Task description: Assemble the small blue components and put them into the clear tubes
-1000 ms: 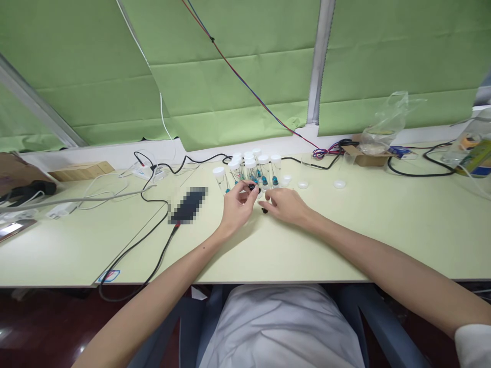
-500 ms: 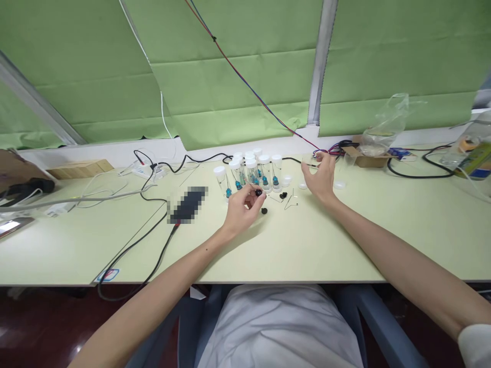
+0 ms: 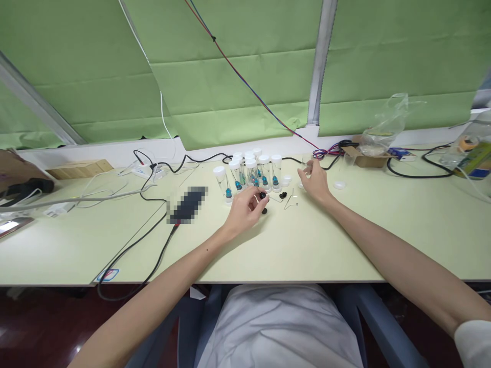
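Note:
My left hand (image 3: 243, 208) pinches a small black piece (image 3: 262, 195) between thumb and fingertips, just in front of a cluster of clear vials with white caps (image 3: 251, 171) that hold blue-tipped parts. My right hand (image 3: 315, 183) is to the right of the cluster. Its fingers curl round what looks like a clear uncapped vial (image 3: 307, 162), hard to make out. Between the hands on the table lie more small black pieces (image 3: 283, 195) and thin metal pins (image 3: 291, 200). One more black piece (image 3: 264, 210) lies by my left thumb.
Loose white caps (image 3: 339, 184) lie right of the vials. A dark phone (image 3: 187, 204) and black cables (image 3: 153, 245) lie to the left. A cardboard box (image 3: 364, 157), a plastic bag (image 3: 383, 122) and a bottle (image 3: 473, 148) stand at the back right, with a wooden block (image 3: 82, 169) at the back left.
My right hand left the black pieces, reached to the back right, then drew back a little with fingers curled. My left hand kept the black piece and shifted slightly right.

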The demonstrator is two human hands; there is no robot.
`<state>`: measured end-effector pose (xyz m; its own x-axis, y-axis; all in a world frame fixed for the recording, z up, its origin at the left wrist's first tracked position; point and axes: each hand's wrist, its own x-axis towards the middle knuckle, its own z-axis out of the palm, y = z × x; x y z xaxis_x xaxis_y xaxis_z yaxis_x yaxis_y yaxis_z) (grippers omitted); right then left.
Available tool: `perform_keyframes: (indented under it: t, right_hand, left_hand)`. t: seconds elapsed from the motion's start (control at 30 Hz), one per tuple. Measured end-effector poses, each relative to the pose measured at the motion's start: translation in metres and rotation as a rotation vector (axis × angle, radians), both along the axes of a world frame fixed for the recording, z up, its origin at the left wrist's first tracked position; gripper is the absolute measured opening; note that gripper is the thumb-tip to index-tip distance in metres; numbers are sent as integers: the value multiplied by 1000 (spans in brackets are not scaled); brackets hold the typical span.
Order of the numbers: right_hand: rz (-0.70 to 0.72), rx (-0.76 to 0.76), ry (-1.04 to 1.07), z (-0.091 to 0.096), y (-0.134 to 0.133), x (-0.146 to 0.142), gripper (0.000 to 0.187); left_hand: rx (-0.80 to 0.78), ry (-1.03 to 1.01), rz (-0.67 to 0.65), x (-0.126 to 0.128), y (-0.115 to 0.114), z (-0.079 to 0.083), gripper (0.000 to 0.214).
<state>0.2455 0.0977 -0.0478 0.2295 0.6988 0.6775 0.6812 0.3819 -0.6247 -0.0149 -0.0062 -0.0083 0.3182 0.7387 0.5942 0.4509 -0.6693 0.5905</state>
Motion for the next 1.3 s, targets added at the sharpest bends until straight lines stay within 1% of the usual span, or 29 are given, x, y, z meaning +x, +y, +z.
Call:
perform_keyframes:
  t: [0.13, 0.27, 0.37, 0.47, 0.53, 0.6, 0.67, 0.73, 0.83, 1.0, 1.1, 1.3]
  right_hand:
    - [-33, 77, 32, 7, -4, -2, 29]
    - [-50, 245, 58, 26, -21, -15, 29]
    - [17, 319, 67, 38, -41, -33, 27]
    - [152, 332, 23, 41, -60, -54, 26]
    - [258, 309, -12, 39, -71, -66, 26]
    - [345, 244, -42, 35, -79, -77, 26]
    - [414, 196, -62, 32, -86, -84, 26]
    - [462, 184, -71, 30, -90, -89, 27]
    - [498, 156, -109, 29, -93, -91, 27]
    - [556, 80, -241, 28, -92, -88, 26]
    - [586, 54, -293, 27, -92, -88, 28]
    - [615, 52, -313, 26, -91, -88, 30]
  left_hand:
    - [0, 7, -9, 0, -1, 2, 23]
    - [-17, 3, -16, 0, 0, 2, 23]
    - [-42, -29, -8, -1, 2, 2, 25]
    - [-88, -116, -6, -2, 3, 3, 27]
    - [-104, -186, 11, -3, 3, 4, 29]
    - [-106, -246, 39, -4, 3, 7, 33]
    - [-94, -306, 52, -5, 2, 10, 33]
    - [-57, -378, 67, -6, 2, 13, 31]
    - [6, -489, 119, -7, 1, 19, 32]
    - [42, -576, 172, -9, 2, 26, 34]
    - [19, -568, 157, -10, 2, 26, 34]
    - [-80, -520, 58, -5, -1, 22, 33]
